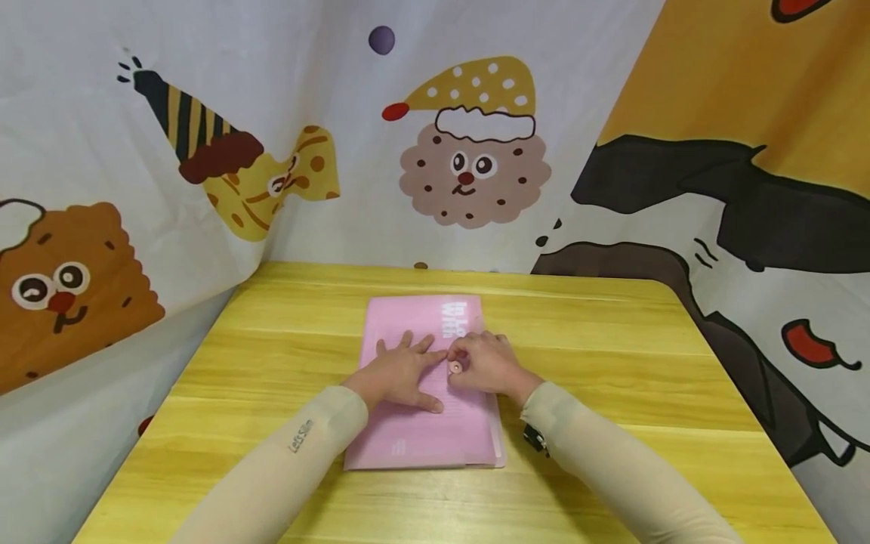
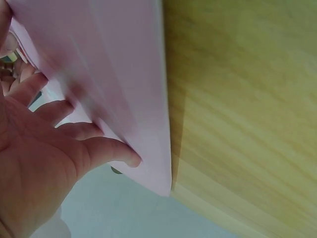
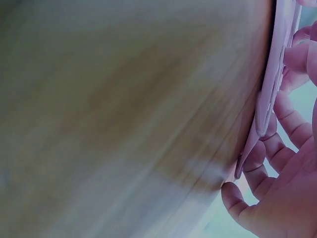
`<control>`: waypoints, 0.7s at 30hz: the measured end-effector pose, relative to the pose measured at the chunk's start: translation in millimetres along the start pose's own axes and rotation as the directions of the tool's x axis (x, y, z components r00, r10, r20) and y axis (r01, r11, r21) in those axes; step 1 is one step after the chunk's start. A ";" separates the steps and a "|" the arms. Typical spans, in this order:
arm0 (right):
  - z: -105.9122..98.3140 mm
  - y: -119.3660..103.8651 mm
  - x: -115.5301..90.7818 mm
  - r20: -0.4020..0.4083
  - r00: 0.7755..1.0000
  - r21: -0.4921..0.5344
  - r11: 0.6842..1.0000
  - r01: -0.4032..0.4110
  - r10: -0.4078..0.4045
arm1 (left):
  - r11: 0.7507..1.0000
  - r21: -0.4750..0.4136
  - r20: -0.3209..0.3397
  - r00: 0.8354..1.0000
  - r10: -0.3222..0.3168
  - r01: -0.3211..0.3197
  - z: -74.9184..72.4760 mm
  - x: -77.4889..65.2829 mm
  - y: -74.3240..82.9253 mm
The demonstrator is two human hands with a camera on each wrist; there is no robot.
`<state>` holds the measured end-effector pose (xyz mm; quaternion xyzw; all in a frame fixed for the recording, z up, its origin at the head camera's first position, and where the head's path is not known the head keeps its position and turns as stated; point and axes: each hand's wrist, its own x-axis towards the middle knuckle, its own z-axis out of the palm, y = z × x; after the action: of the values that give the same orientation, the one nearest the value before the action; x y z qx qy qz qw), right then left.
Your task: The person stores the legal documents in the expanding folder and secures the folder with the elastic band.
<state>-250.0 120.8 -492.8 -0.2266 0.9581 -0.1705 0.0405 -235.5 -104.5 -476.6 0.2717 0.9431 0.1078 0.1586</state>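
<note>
A pink document folder [image 1: 435,442] with white lettering lies flat in front of me. My left hand [image 1: 408,372] rests on it, fingers spread and straight, pressing its surface. In the left wrist view the left hand [image 2: 44,148] stretches its fingers across the pink cover. With curled fingers, my right hand [image 1: 485,363] pinches the folder's flap at a small round snap button [image 1: 456,367], right of the left hand's fingertips. The right wrist view shows the right hand [image 3: 282,198] at the folder's edge [image 3: 270,94]; part of the flap is hidden behind its fingers.
The folder is on a yellow wood-grain table [image 1: 612,347]. A cloth printed with cartoon biscuits [image 1: 476,181] hangs behind the table and along its sides. A dark strapped device [image 1: 536,438] sits at the right wrist.
</note>
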 end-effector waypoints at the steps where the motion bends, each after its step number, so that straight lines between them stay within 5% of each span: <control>1: -0.2 -0.4 0.2 0.001 1.000 -0.001 1.000 -0.002 0.002 | 1.000 0.000 0.000 1.000 0.000 0.000 -0.1 0.2 -0.1; 15: -2.4 10.7 -7.1 -0.027 1.000 -0.039 0.999 -0.009 0.008 | 1.000 -0.005 -0.003 1.000 0.004 -0.004 2.3 3.5 0.1; 21: -13.7 30.0 -20.6 -0.092 0.991 0.101 0.991 -0.090 0.100 | 1.000 -0.016 -0.012 1.000 0.014 -0.014 2.8 1.2 -1.7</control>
<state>-246.3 159.4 -490.2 -0.1698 0.9592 -0.2255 0.0132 -236.3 -104.9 -479.9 0.2762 0.9413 0.1182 0.1543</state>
